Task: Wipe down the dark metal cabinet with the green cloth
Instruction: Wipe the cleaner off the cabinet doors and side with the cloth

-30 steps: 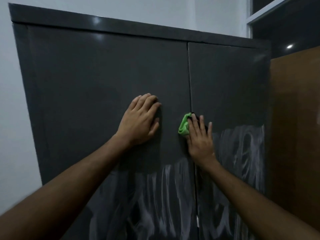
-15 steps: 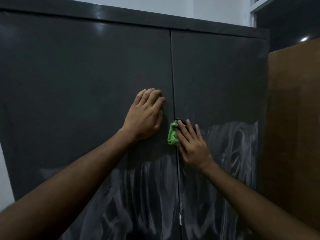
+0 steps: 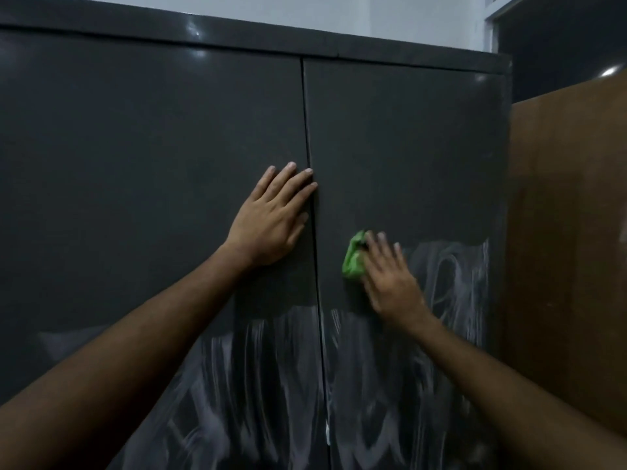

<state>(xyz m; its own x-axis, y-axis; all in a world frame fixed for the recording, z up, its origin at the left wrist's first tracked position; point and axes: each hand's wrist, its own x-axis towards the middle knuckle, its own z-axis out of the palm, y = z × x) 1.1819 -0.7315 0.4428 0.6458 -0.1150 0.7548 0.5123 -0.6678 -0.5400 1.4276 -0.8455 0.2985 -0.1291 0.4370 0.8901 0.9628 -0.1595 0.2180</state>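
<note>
Right hand (image 3: 390,283) pressing green cloth (image 3: 353,261), fingers straight | left hand (image 3: 271,222) flat on cabinet (image 3: 407,147) | advice: overlap strokes across streaks (image 3: 451,276).

I count one dark cabinet (image 3: 135,164) with two doors, and one green cloth (image 3: 353,259) at about four o'clock from centre. Two hands show, the left hand (image 3: 271,222) and the right hand (image 3: 390,283), plus one brown panel (image 3: 570,232) at three o'clock.
</note>
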